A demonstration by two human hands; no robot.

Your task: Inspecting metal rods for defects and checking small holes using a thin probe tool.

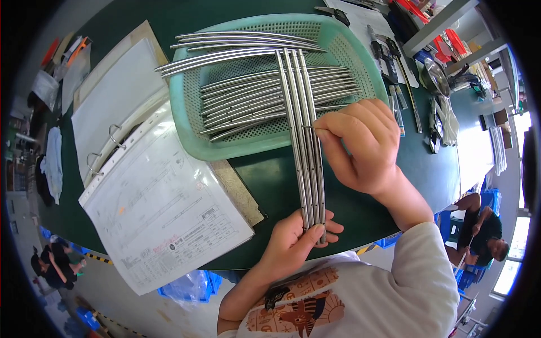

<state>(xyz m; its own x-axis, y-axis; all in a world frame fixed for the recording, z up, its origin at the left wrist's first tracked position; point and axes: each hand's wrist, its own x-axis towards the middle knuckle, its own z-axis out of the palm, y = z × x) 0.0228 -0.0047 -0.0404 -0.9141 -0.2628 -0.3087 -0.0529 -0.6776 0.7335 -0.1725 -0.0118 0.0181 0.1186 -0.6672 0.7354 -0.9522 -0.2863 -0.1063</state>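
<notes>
My left hand is closed round the lower ends of several slim metal tubes, held side by side with small dark holes along them. Their upper ends reach over a mint-green plastic basket. My right hand is pinched at the tubes' right side, about midway up. A short, thin, dark pin sticks out from its fingertips across the tubes; whether its tip sits in a hole I cannot tell. More metal tubes lie inside the basket, and some rest across its far left rim.
An open ring binder with drawing sheets lies at left on the green table. Calipers, other hand tools and a white glove are at right. Two people are farther off, one on each side.
</notes>
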